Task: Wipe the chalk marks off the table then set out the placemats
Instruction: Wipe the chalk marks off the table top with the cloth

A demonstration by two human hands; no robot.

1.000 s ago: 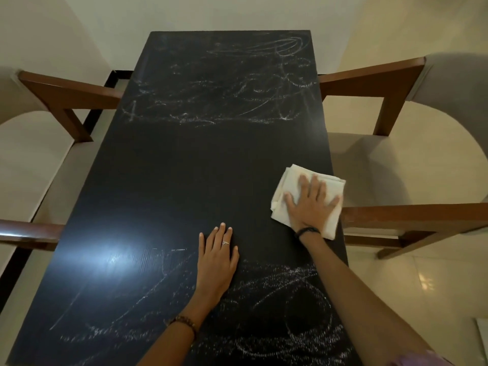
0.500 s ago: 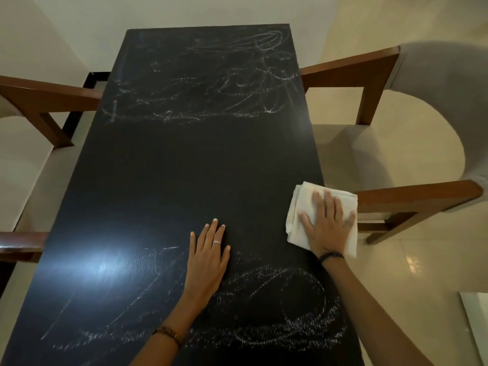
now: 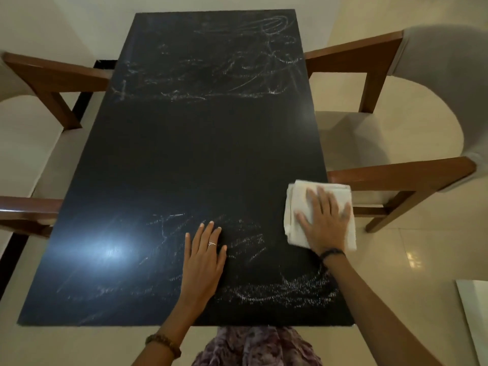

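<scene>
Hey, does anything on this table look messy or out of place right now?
Yes: chalk scribbles smear the far end of the black table, and more chalk marks cover the near end. The white cloth under the right hand overhangs the table's right edge.

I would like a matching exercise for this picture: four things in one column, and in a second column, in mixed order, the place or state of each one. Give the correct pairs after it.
Things
1. left hand
2. right hand
3. white cloth
4. middle band of the table

Places or states
A. folded, at the table's right edge
B. flat on the cloth, fingers spread
C. dark, with no chalk marks
D. flat on the bare tabletop, over chalk marks, ring on one finger

Pairs: 1-D, 2-B, 3-A, 4-C
</scene>
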